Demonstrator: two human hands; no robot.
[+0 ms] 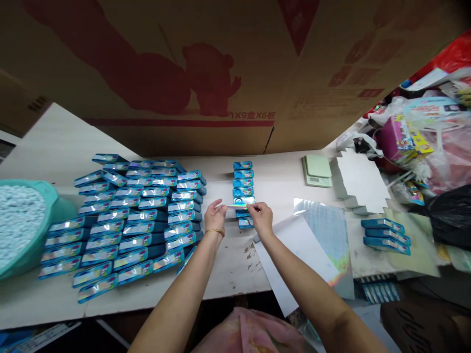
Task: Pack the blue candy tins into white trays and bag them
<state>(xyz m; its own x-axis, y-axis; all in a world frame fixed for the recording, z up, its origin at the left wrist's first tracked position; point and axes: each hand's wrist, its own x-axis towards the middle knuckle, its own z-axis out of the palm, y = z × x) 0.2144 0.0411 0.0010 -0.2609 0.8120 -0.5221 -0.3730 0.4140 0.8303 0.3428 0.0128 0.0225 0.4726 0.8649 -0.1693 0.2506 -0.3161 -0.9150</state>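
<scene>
My left hand (215, 216) and my right hand (261, 218) pinch the two ends of a thin, shiny rainbow-tinted strip (237, 207), apparently a holographic sticker. It stretches level between them. Directly under it stands a short column of small blue boxes (243, 183), one behind another; the nearest blue box (246, 223) sits just below the strip, between my wrists. Whether the strip touches a box top is unclear. Right of my right forearm lie a white sheet (294, 250) and a silvery holographic sheet (327, 233).
Many similar blue boxes (143, 213) stand in rows at left, beside a green tub (55, 211) of pale blue pellets. A large cardboard box (235, 73) walls off the back. A small scale (317, 170), a white carton (360, 179) and several blue boxes (385, 236) occupy the right.
</scene>
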